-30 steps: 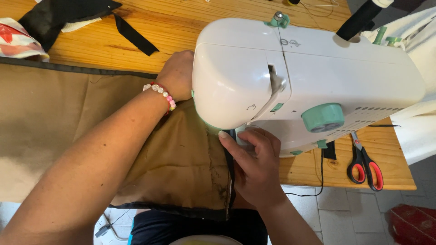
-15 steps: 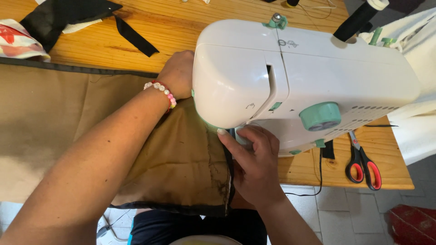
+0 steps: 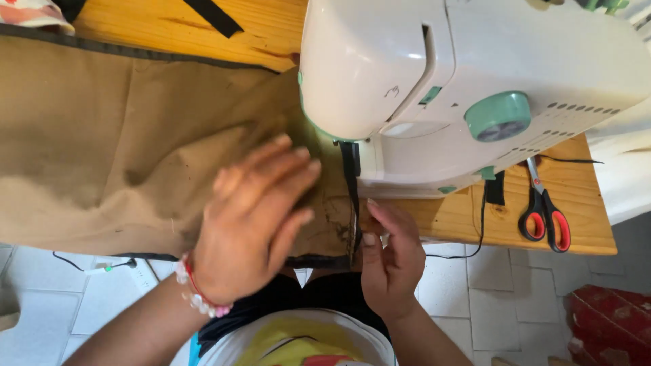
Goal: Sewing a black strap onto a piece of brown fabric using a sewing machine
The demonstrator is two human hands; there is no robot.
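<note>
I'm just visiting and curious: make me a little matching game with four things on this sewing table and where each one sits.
1 scissors
2 tan fabric
3 round green dial
4 black strip

a under the left hand
b on the white sewing machine
c on bare wood, right of the machine
d along the fabric edge, by the right hand

Pairs: 1-c, 2-a, 3-b, 4-d

Left hand (image 3: 247, 224): bare, no ring visible, slightly blurred.
Left wrist: beaded bracelet of white and pale pink beads (image 3: 196, 298), with a thin red cord beside it.
Right hand (image 3: 388, 261): bare, nails short and unpainted, no jewellery.
Forearms: bare, no sleeves in view.
Torso: white top with yellow and red print (image 3: 305, 342), black fabric above it, a turquoise edge at the left.
</note>
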